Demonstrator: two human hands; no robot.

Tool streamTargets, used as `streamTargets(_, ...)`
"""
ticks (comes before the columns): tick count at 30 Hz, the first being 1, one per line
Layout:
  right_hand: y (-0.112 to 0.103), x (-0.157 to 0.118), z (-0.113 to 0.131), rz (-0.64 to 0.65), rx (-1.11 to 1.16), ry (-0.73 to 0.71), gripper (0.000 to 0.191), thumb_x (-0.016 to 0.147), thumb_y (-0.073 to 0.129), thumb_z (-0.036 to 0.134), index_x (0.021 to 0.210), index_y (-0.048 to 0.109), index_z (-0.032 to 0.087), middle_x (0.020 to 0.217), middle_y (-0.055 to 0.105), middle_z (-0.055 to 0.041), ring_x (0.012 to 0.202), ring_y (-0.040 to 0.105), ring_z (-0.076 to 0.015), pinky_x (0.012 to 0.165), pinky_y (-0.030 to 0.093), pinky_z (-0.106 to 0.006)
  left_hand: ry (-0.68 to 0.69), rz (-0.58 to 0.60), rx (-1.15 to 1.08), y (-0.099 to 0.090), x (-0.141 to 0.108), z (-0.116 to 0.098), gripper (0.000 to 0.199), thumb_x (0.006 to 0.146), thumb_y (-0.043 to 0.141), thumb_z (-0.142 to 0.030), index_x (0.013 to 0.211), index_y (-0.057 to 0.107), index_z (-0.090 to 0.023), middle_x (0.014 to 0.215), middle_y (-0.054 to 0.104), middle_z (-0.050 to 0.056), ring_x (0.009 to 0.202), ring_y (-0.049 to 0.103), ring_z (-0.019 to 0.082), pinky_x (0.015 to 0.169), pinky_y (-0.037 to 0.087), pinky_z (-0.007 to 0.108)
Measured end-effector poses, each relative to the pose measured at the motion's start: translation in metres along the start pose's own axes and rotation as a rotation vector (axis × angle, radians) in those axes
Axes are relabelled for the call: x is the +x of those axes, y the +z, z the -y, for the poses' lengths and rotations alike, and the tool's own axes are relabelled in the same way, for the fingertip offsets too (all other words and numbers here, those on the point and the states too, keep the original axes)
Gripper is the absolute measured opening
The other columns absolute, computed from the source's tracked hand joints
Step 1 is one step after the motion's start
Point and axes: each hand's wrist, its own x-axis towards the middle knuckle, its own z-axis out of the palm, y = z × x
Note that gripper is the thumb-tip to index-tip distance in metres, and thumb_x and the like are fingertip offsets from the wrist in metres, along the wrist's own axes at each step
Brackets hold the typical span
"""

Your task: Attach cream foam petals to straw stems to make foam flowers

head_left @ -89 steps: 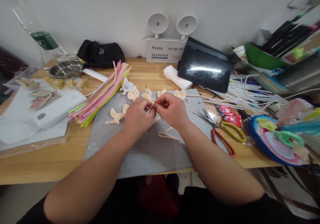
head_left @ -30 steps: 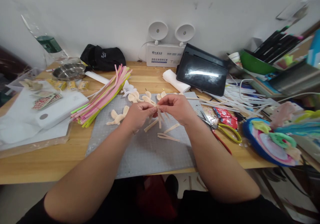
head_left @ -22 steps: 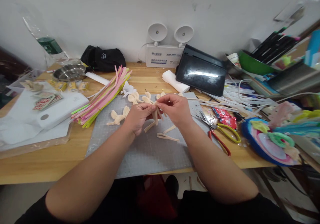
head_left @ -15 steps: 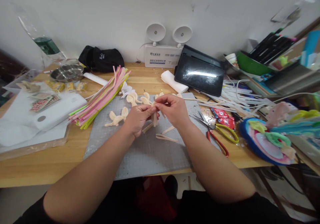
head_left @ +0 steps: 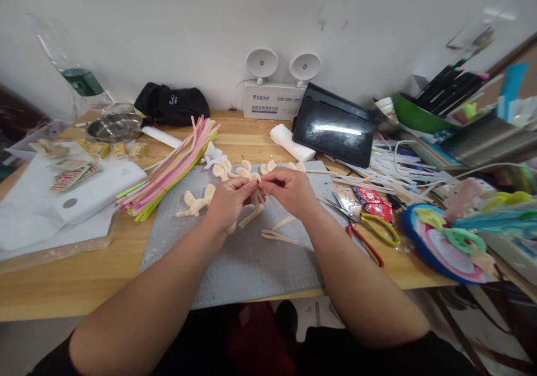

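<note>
Both hands meet over the grey mat (head_left: 235,269), which lies at the middle of the front edge of the tabletop (head_left: 62,289). The left hand (head_left: 229,200) and the right hand (head_left: 291,191) are narrowed to fingertip pinches, almost touching, on a cream strip piece (head_left: 257,200) whose ends hang below the fingers. The pinched spot itself is too small and covered to read. The work looks like fine bending or twisting there: best to let the left fingers anchor the joint while the right thumb and forefinger make small, even turns, pressing lightly so that the soft pile is not crushed. Hanging ends should stay together and clear of the folded strip (head_left: 280,238) nearer the mat's front edge. Looped cream shapes (head_left: 222,169) line the mat's far edge, so low wrists could nudge them. Scissors (head_left: 356,217) lie by its right edge.
</note>
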Motion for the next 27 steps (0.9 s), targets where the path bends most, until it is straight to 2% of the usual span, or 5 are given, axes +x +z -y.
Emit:
streamTargets(8,0.0075,-0.0013,0.0001,-0.103,-0.040,-0.082,0.010,0.072,0.058,0.026,0.075,0.066,0.019,0.072,0.055,-0.0017,0.066,0.052,-0.0110,0.061,0.043,-0.025,0.028,0.034,-0.091,-0.0002,-0.0014,0.0005,0.018,0.069,0.061,-0.031,0.062,0.058,-0.014,0.057,0.059,-0.001,0.053,0.055,0.009,0.058,0.045,0.025)
streamTargets(13,0.0053,0.0005,-0.0048,-0.001,0.136,-0.001,0.022,0.070,0.060,0.028,0.089,0.064,0.019,0.076,0.055,-0.0014,0.065,0.051,-0.0096,0.062,0.044,-0.024,-0.018,0.096,-0.047,-0.0007,-0.0032,-0.0019,0.022,0.068,0.062,-0.034,0.063,0.053,-0.015,0.054,0.056,-0.002,0.049,0.051,0.008,0.051,0.039,0.022)
streamTargets(18,0.0031,0.0016,-0.0075,0.085,0.332,0.092,0.019,0.071,0.058,0.033,0.073,0.065,0.016,0.066,0.057,-0.0003,0.059,0.051,-0.0088,0.054,0.043,-0.022,0.092,0.065,0.215,0.0000,-0.0033,-0.0010,0.024,0.069,0.059,-0.034,0.057,0.050,-0.015,0.051,0.050,-0.003,0.048,0.045,0.006,0.050,0.035,0.021)
streamTargets(22,0.0039,0.0007,-0.0037,-0.029,0.229,0.120,0.016,0.069,0.058,0.028,0.063,0.062,0.014,0.056,0.057,0.0009,0.054,0.050,-0.0082,0.053,0.040,-0.021,0.135,0.059,0.466,0.0007,-0.0048,-0.0040,0.027,0.072,0.053,-0.035,0.054,0.049,-0.014,0.050,0.049,-0.003,0.051,0.043,0.007,0.053,0.033,0.021)
streamTargets(27,0.0064,0.0002,-0.0057,-0.252,0.133,0.159,0.017,0.068,0.057,0.028,0.061,0.061,0.014,0.052,0.053,0.0023,0.051,0.046,-0.0077,0.050,0.037,-0.021,0.025,0.120,0.569,-0.0017,-0.0038,-0.0036,0.024,0.075,0.048,-0.035,0.065,0.056,-0.015,0.048,0.044,-0.004,0.048,0.041,0.008,0.049,0.031,0.021)
